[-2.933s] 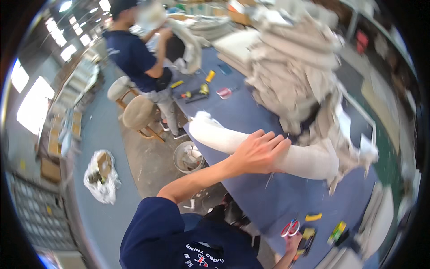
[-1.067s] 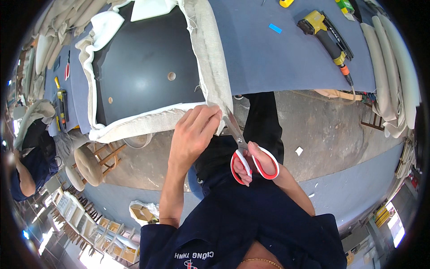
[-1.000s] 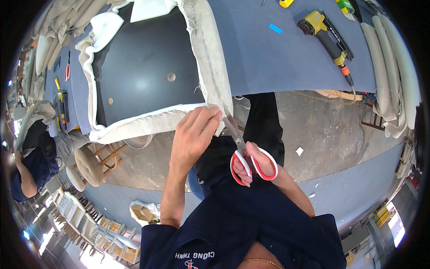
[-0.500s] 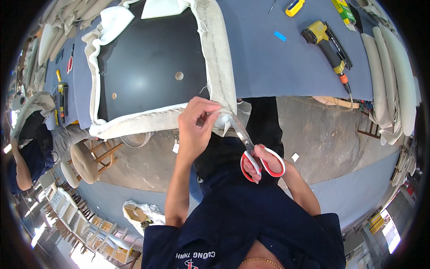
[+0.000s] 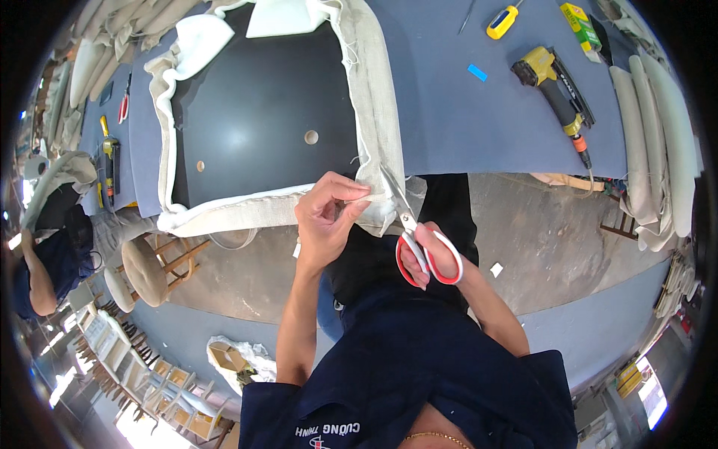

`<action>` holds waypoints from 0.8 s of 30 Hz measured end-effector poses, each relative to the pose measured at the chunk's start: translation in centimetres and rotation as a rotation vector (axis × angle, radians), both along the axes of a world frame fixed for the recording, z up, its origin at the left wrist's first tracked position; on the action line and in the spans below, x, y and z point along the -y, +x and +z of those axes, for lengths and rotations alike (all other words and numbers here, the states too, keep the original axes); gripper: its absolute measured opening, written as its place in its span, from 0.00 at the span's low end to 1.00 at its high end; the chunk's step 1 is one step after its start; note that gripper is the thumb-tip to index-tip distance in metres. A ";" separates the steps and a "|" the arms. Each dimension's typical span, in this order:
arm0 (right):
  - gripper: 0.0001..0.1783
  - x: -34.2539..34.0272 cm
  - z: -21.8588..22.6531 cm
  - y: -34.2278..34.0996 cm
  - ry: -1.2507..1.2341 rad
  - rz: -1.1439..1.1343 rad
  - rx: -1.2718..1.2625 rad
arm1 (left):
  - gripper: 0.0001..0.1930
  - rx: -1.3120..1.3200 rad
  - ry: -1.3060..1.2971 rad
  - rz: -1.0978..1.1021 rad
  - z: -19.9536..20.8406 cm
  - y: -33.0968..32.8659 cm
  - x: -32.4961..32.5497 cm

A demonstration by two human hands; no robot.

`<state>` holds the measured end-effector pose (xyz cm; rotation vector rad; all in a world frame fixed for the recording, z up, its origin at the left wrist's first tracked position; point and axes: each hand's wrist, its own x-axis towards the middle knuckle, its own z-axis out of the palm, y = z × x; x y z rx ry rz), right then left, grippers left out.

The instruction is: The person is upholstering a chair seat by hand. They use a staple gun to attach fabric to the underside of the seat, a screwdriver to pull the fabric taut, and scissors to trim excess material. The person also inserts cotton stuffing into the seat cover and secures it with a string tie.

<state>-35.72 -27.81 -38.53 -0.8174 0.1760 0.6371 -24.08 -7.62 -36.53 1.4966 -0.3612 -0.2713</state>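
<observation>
A chair seat cushion [image 5: 265, 105] lies upside down at the table's near edge, its black base board ringed by beige fabric and white padding. At the near right corner, my left hand [image 5: 329, 217] pinches a fold of the fabric [image 5: 372, 196] between thumb and fingers. My right hand [image 5: 432, 258] grips white-and-red-handled scissors [image 5: 406, 217] by the loops. The blades reach up to the fabric corner, just right of my left fingertips, and look slightly apart. Exactly what lies between the blades is too small to tell.
On the blue-grey table [image 5: 434, 112] lie a yellow-and-black staple gun [image 5: 553, 93] with its hose, a yellow-handled screwdriver [image 5: 502, 22], a blue strip [image 5: 477, 72] and a green-yellow box [image 5: 580, 31]. Beige padded pieces [image 5: 643, 142] stack at right. Another person [image 5: 45, 262] works at far left.
My right hand and the scissors have shifted slightly up and left, the blades now more upright beside the corner. My left hand keeps its pinch. The whole view has moved a little.
</observation>
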 end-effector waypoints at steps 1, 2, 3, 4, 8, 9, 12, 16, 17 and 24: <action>0.39 0.3 0.1 0.0 -0.002 0.019 0.016 | 0.07 -0.020 -0.025 0.009 0.0 0.0 -0.1; 0.41 0.7 0.5 0.1 -0.008 0.050 0.043 | 0.07 -0.026 -0.037 -0.005 0.1 0.0 -0.1; 0.41 1.0 0.9 0.4 -0.053 0.075 0.029 | 0.06 -0.032 -0.049 -0.017 0.2 0.3 0.0; 0.41 1.3 1.3 1.2 -0.070 0.116 0.009 | 0.06 -0.038 -0.061 -0.029 0.2 0.4 0.0; 0.41 1.2 2.2 4.5 -0.139 0.158 0.008 | 0.03 -0.069 -0.104 -0.079 0.0 0.5 0.0; 0.41 1.1 2.2 4.6 -0.159 0.155 0.022 | 0.03 -0.068 -0.120 -0.098 0.0 0.6 0.0; 0.42 1.5 2.7 3.9 -0.271 0.136 0.020 | 0.02 -0.067 -0.160 -0.141 0.0 0.9 -0.3; 0.41 2.0 3.5 4.8 -0.388 0.189 -0.003 | 0.02 -0.048 -0.195 -0.153 -0.2 1.0 -0.4; 0.41 1.8 3.8 5.4 -0.376 0.182 -0.023 | 0.02 -0.040 -0.201 -0.139 -0.3 0.8 -0.7; 0.38 2.9 2.3 4.2 -0.494 0.179 0.047 | 0.05 -0.132 -0.304 -0.293 -1.7 1.6 -1.6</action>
